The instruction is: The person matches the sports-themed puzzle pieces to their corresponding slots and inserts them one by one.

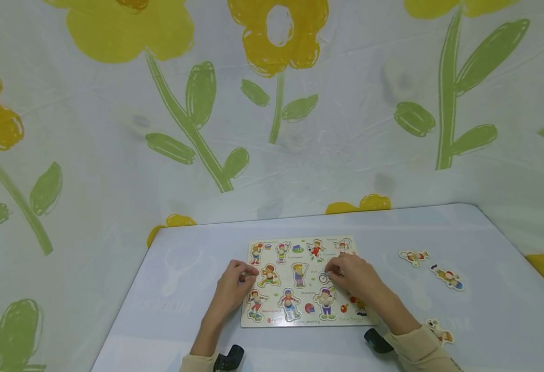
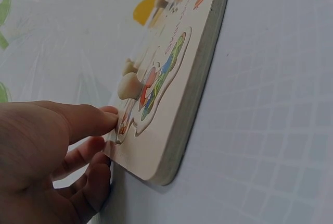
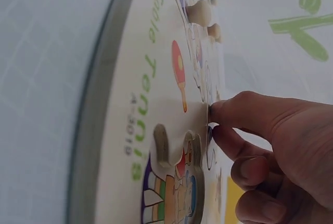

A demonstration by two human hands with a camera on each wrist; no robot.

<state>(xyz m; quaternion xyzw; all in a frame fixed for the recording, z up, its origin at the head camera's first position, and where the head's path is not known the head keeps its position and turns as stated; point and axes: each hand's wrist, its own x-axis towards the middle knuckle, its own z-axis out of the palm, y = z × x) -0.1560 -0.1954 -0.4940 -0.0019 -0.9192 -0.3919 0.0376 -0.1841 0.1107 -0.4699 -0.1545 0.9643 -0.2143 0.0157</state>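
Note:
A knobbed wooden puzzle board [image 1: 286, 276] printed with sports figures lies on the table, most figures seated in their cutouts. My left hand [image 1: 235, 283] holds the board's left edge between thumb and curled fingers; the left wrist view shows the thumb [image 2: 101, 120] beside a skateboarder piece [image 2: 164, 78]. At the right side of the board, my right hand [image 1: 356, 275] pinches a bicycle puzzle piece [image 1: 323, 278] at its cutout, the hand covering most of it. In the right wrist view, a recess [image 3: 161, 146] near the "Table Tennis" lettering holds no knobbed piece.
To the right of the board lie three loose pieces: a tennis figure [image 1: 413, 258], a snowboard-like one [image 1: 447, 277] and another [image 1: 439, 331] beside the right sleeve. A flower-printed cloth [image 1: 346, 129] hangs behind the white table [image 1: 197, 248].

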